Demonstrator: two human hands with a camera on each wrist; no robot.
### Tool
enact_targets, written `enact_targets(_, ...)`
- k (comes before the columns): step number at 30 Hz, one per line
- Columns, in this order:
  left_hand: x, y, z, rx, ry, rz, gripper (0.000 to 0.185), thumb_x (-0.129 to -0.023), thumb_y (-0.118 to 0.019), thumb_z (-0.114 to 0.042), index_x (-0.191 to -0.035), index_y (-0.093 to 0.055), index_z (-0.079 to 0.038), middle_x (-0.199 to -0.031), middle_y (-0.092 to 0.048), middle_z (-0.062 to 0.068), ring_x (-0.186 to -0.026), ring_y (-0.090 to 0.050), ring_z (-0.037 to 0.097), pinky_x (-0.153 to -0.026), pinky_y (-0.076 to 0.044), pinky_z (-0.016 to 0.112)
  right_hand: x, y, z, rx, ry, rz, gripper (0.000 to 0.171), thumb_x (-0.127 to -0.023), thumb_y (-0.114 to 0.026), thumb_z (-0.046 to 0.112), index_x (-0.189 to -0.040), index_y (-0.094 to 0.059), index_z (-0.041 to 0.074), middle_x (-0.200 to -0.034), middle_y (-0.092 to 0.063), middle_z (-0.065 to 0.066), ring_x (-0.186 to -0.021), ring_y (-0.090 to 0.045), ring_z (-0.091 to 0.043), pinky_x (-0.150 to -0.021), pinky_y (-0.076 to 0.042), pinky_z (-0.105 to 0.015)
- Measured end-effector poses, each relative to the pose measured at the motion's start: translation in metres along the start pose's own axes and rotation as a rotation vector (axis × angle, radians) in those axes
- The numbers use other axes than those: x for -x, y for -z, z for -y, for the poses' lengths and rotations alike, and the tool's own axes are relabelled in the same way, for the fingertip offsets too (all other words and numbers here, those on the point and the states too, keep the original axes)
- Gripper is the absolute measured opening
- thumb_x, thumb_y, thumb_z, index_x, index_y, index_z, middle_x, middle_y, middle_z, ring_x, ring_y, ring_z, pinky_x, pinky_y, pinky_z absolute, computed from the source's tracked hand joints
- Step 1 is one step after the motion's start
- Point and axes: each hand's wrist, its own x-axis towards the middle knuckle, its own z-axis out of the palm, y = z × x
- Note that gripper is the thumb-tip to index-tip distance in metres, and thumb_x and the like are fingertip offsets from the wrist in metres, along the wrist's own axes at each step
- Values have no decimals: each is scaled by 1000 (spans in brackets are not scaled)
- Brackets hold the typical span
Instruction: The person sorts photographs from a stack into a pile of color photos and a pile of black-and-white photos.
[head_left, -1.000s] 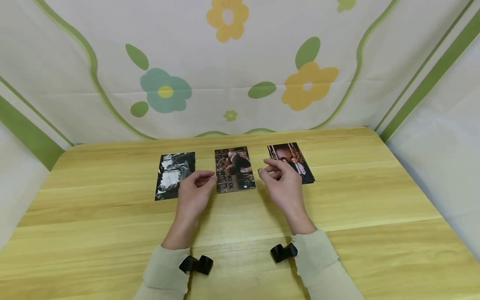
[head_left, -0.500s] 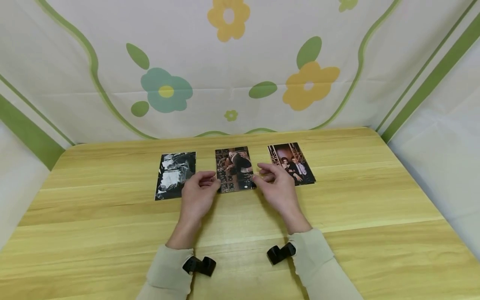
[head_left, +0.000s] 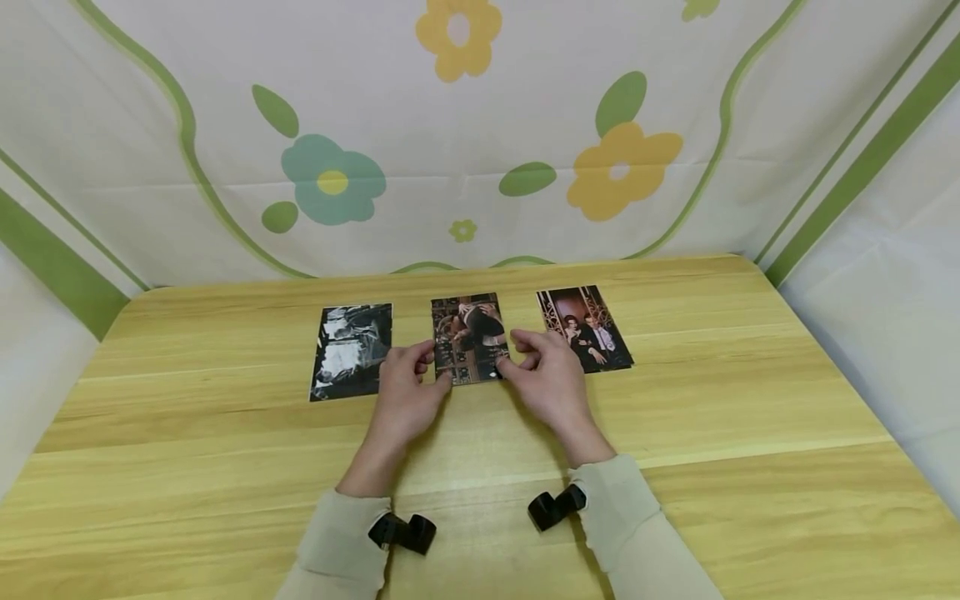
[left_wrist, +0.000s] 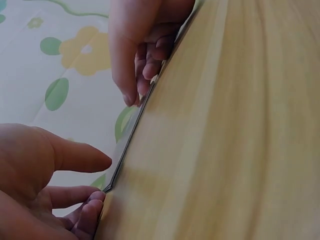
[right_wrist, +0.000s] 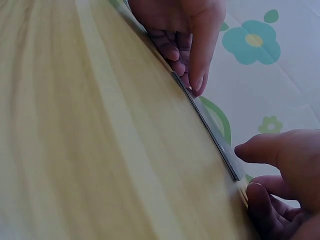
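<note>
– step in hand?
– my guess: squaring the middle photo stack (head_left: 471,333). it lies on the worktop (head_left: 480,467), between the left photo (head_left: 345,354) and the right photo (head_left: 596,325).
– your grip?
– my left hand (head_left: 407,396) and right hand (head_left: 550,382) flank the stack, both half open, thumbs apart from fingers; nothing pinched that i can see.
– next move?
– probably calls for light, even pressure from both sides, edges flush.

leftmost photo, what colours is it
Leftmost photo: black and white, best seen in the head view.
</note>
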Motion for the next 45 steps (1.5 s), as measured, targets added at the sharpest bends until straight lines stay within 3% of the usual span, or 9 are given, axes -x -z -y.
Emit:
enact_targets(14,3,-2,-2,-46,13,-14,62,-100,-68,-6,-158,-50,0,-134,-51,17,-124,-44,31,-104,-46,48,2,-1,4,82,10,-4,49,-91,-85,26,-137,-74,13,-113,-67,-7,-87,-63,-19,-85,-47,-37)
enact_targets(31,3,-3,-4,-51,6,-32,57,-101,-66,-6,-156,-53,0,-131,-51,17,-122,-44,30,-99,-44,44,3,-3,4,93,13,-13,51,-91,-85,25,-139,-73,14,-113,-66,-5,-88,-62,-19,-86,-44,-37)
enact_targets(45,2,-3,-2,-16,15,-38,56,-101,-66,-7,-155,-54,-1,-131,-52,17,-121,-45,30,-104,-46,47,2,-5,1,46,13,-18,51,-91,-85,21,-139,-72,13,-116,-68,-4,-90,-64,-18,-87,-46,-36)
